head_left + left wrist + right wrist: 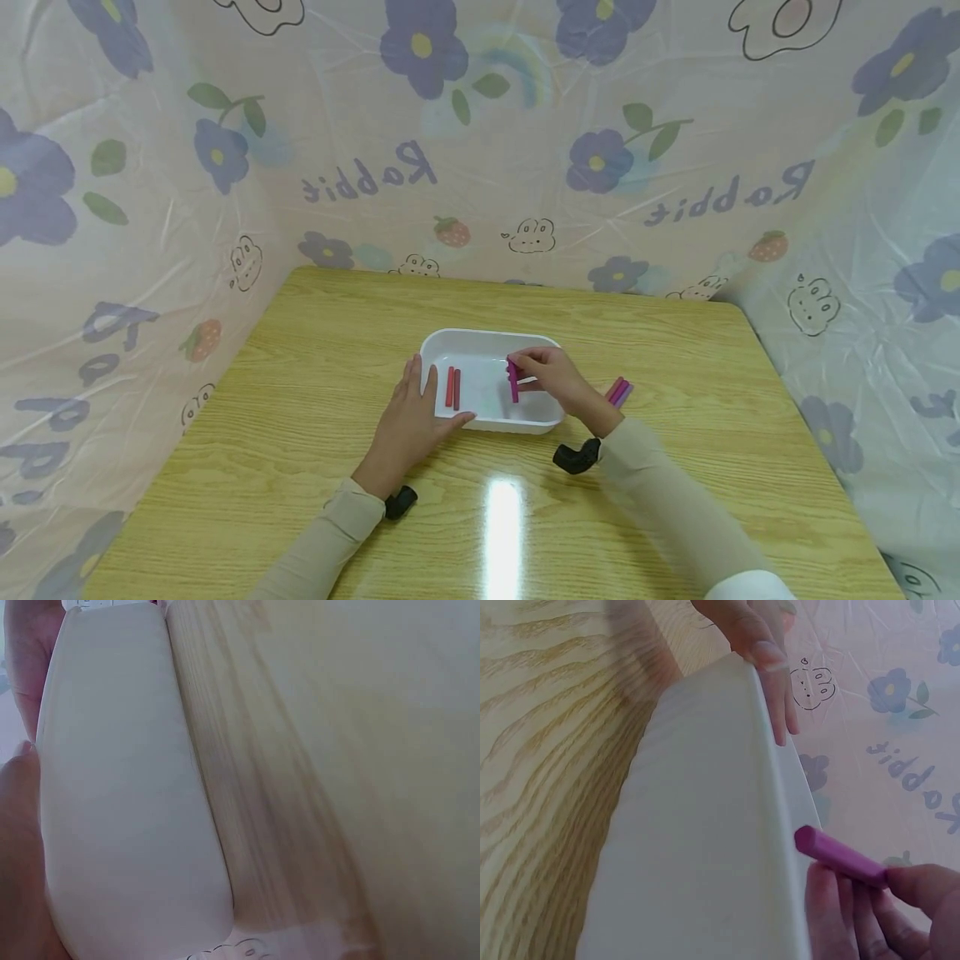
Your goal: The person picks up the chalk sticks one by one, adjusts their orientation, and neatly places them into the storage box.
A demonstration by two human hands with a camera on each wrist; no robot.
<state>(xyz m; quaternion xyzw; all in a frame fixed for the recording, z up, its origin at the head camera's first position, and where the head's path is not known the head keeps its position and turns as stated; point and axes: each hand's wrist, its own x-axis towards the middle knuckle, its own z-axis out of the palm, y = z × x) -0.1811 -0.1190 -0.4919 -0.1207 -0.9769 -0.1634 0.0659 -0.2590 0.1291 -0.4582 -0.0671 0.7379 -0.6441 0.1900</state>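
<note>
My right hand (553,377) pinches a magenta crayon (513,381), a six-sided stick with a flat end, over the right part of a white tray (491,426). In the right wrist view the crayon (840,857) lies between the thumb and fingers, close to the tray's rim. At the tray's left front corner rests my left hand (412,421), its fingers straight along the left side and its thumb on the front rim. Inside the tray, an orange-red crayon (450,387) and a dark red crayon (457,389) lie side by side on the left.
Several pink and purple crayons (619,391) lie on the wooden table (360,312) to the tray's right, partly hidden by the right wrist. Black curved pieces (576,457) show at both wrists. A patterned curtain (495,183) surrounds the table's back and sides.
</note>
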